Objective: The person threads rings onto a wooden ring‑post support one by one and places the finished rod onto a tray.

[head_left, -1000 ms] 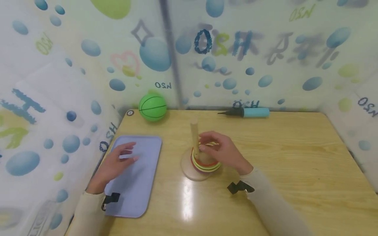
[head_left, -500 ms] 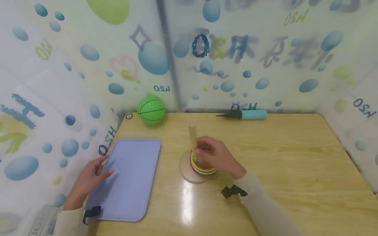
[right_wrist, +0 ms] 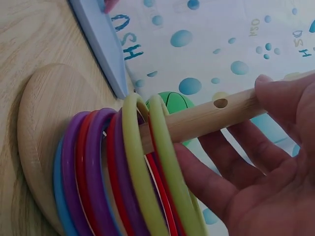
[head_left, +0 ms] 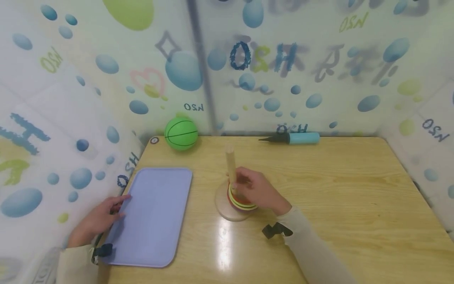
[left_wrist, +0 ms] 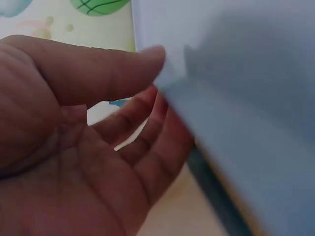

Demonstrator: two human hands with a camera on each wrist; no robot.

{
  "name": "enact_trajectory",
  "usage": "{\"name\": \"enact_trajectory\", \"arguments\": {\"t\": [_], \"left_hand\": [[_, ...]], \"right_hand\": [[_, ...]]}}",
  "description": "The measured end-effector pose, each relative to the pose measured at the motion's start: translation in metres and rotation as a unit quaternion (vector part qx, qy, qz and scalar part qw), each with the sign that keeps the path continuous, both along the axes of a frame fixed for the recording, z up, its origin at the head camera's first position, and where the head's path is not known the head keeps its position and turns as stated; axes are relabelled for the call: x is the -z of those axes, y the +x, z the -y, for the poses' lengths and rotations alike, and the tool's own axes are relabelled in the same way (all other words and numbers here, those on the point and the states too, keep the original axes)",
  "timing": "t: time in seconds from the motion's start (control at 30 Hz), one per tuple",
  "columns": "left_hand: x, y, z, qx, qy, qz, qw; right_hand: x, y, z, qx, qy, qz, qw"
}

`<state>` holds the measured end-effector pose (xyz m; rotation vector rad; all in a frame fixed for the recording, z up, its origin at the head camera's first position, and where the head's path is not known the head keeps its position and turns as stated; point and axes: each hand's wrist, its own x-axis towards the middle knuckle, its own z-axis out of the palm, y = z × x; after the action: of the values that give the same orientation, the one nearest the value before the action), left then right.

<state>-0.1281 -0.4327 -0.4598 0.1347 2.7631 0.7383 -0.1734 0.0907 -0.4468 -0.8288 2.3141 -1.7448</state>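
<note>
My left hand (head_left: 97, 221) is at the left edge of a pale blue tray (head_left: 152, 217). In the left wrist view, its thumb (left_wrist: 113, 73) lies at the tray's upper edge and the other fingers go under it. My right hand (head_left: 264, 191) holds the upright wooden peg (head_left: 230, 163) of a ring stand. The right wrist view has the thumb (right_wrist: 280, 96) against the peg and the fingers behind it. Several rings (right_wrist: 133, 157) in blue, purple, red and yellow are stacked around the peg above its round wooden base (head_left: 223, 211).
A green ball (head_left: 181, 134) rests at the back left of the wooden table (head_left: 337, 189). A light blue hand pump (head_left: 303, 138) with a black nozzle lies along the back edge. Patterned walls rise close behind the table and on both sides.
My left hand has moved left and down from above the tray to its left edge. My right hand has closed in on the peg. The tray's near left corner has shifted left.
</note>
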Motion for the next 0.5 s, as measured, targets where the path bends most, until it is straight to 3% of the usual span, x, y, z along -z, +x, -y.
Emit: {"name": "enact_trajectory", "arguments": {"t": [0.2, 0.5], "left_hand": [[-0.0029, -0.0009, 0.0033, 0.012, -0.006, -0.003, 0.9999], [-0.0015, 0.0013, -0.0003, -0.008, 0.042, 0.048, 0.9979]], "right_hand": [[0.0025, -0.0001, -0.0007, 0.004, 0.005, 0.004, 1.0], [0.0048, -0.0009, -0.0022, -0.001, 0.002, 0.001, 1.0]]}}
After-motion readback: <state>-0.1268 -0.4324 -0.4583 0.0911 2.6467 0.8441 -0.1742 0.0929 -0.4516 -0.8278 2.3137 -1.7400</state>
